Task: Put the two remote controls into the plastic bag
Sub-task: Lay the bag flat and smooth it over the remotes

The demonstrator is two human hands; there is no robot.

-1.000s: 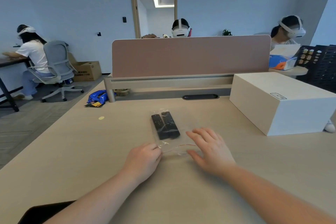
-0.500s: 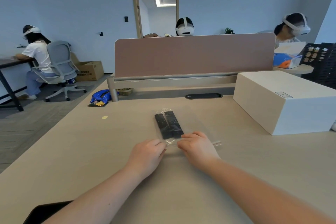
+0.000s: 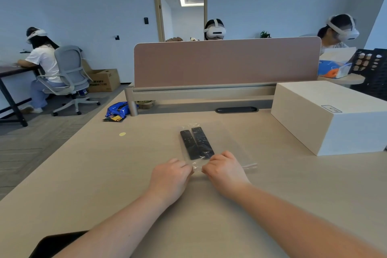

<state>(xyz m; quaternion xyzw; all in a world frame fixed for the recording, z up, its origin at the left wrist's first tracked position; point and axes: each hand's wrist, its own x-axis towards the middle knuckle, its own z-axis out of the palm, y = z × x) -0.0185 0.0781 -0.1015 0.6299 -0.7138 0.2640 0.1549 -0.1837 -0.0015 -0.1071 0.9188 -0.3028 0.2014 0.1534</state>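
Your two remote controls lie side by side inside the clear plastic bag (image 3: pixel 228 148), flat on the light wooden desk (image 3: pixel 94 174). The left remote control (image 3: pixel 187 144) is a little nearer to you, and the right remote control (image 3: pixel 202 141) reaches a little farther toward the pink divider panel (image 3: pixel 226 62). Their long sides are touching or almost touching.

Both your hands are at the near edge of the bag, just in front of the near ends of the remotes. Your left hand (image 3: pixel 170 178) is curled, and its fingertips (image 3: pixel 187 168) pinch the crumpled plastic at the bag's mouth. Your right hand (image 3: pixel 225 170) is curled in the same way, and its fingertips (image 3: pixel 206 170) press the same edge from the other side. Only a small strip of wrinkled plastic shows between the two hands. The plastic is transparent, so I cannot say for sure whether the mouth is sealed here.

The fingers do not touch the remotes; these lie just beyond your knuckles. To the right of your right hand, the bag's edge strip runs along the desk.

A white box (image 3: pixel 326 115) stands well apart on the right.
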